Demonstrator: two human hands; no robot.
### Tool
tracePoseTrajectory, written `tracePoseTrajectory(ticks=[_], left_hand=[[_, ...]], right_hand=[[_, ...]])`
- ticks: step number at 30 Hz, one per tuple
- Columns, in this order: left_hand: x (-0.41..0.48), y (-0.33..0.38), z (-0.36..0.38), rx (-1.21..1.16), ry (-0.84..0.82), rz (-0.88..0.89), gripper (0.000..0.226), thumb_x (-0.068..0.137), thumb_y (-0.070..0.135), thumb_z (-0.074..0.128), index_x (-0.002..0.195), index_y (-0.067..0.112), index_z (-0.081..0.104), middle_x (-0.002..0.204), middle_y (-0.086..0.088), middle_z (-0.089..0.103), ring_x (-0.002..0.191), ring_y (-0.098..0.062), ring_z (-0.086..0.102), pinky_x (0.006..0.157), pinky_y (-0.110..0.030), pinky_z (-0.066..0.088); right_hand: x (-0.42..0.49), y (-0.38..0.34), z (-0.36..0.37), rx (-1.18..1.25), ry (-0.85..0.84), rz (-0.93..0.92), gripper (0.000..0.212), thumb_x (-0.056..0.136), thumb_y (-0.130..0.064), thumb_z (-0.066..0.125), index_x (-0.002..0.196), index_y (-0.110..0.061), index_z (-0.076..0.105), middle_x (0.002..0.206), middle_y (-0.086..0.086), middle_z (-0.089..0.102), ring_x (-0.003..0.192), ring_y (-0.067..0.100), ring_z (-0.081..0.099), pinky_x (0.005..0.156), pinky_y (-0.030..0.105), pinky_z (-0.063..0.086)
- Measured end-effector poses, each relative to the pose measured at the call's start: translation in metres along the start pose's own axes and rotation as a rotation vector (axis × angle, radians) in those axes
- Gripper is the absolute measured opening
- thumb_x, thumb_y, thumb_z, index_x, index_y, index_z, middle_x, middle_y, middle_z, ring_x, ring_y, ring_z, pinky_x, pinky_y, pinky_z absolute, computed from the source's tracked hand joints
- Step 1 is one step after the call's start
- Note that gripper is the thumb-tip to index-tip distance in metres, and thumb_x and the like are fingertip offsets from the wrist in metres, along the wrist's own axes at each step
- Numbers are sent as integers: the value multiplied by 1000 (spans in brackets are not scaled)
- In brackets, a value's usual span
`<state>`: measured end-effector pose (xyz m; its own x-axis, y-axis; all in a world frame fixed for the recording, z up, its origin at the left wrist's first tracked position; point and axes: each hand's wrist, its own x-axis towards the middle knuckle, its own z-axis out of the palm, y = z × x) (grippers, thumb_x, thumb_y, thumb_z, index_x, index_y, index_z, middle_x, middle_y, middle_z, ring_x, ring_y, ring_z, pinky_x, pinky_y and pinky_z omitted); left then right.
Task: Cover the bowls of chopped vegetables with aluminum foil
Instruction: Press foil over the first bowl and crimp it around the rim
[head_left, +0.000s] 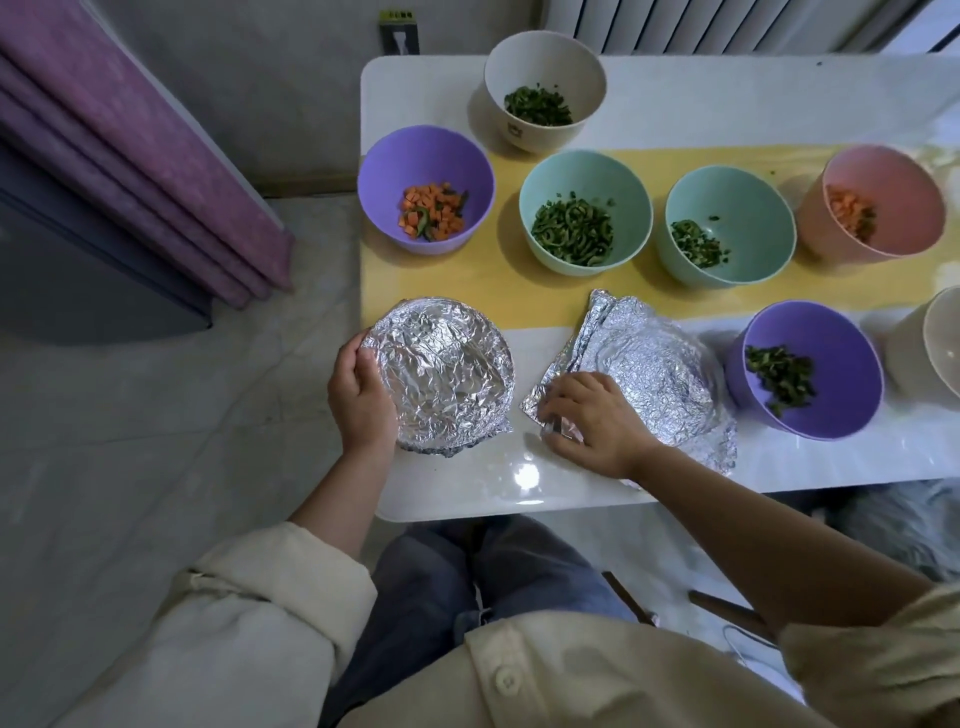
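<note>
Head view, left grip (361, 395) clasping foil-covered bowl (447, 374), right grip (592, 421) pinching foil sheets (660, 364), beige bowl (545, 62) logo unreadable.

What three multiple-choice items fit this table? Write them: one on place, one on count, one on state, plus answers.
1. What stands immediately right of the loose foil sheet? A. pink bowl B. purple bowl of green pieces C. beige bowl
2. How many teal bowls? A. one B. two C. four
3. The front-left bowl, gripped by the left hand, is: A. foil-covered B. open C. overturned
Answers: B, it sits beside the sheet; B, both stand mid-row; A, crumpled foil wraps its rim.
</note>
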<state>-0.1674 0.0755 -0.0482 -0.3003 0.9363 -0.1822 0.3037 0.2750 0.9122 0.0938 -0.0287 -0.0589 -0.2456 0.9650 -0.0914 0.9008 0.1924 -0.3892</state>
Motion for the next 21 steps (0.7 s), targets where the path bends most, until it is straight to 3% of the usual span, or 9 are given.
tracePoseTrajectory(ticks=[2,4,7,9,11,14,18,21], left_hand=[[-1,1,-1,3,-7,10,33,104,9,41,130,0,59,111,0,59,102,-11,54,76,3,36],[0,1,-1,-4,-7,17,33,104,7,40,130,-2,58,114,-1,59,104,-11,54,78,4,36],[0,0,0,0,-8,12,32,104,7,41,130,-2,59,116,-6,61,104,-12,54,77,3,36],[1,-1,0,-3,-23,3,32,104,8,42,129,-1,60,116,-8,63,102,-13,55,77,1,37],[3,0,0,-13,-51,-5,31,104,9,42,128,0,60,116,-8,63,102,-12,54,77,0,38],[6,0,0,-37,-85,-23,30,104,10,42,127,2,60,115,-7,62,101,-13,54,77,0,38],[8,1,-1,-67,-252,-61,30,106,16,41,131,10,57,125,-4,61,111,-13,54,89,-9,40],[6,0,-6,-49,-352,-90,33,107,18,39,137,14,53,131,3,57,117,-9,51,94,-6,39]], right_hand=[[2,-5,-3,89,50,29,39,89,-48,41,100,-23,69,107,-2,62,104,21,56,93,39,35],[15,-8,-4,89,78,76,44,92,-44,37,119,-22,65,132,3,56,123,22,49,103,38,30],[30,-12,0,-20,-90,155,65,92,-52,21,145,-21,44,157,3,31,145,19,25,117,39,9],[26,-15,7,-50,-152,162,68,90,-54,20,137,-17,54,148,9,45,136,25,41,116,43,17],[14,-15,14,-23,-58,151,55,90,-49,33,114,-14,68,122,10,62,112,31,58,104,41,32],[-1,-15,16,69,1,149,46,90,-45,38,107,-18,71,105,3,64,99,24,59,94,33,34],[18,-30,0,475,156,428,34,100,-30,45,123,-13,63,119,4,65,102,16,60,95,44,48],[44,-52,-11,705,333,526,41,102,-32,43,140,-16,47,139,1,52,125,14,48,103,34,39]])
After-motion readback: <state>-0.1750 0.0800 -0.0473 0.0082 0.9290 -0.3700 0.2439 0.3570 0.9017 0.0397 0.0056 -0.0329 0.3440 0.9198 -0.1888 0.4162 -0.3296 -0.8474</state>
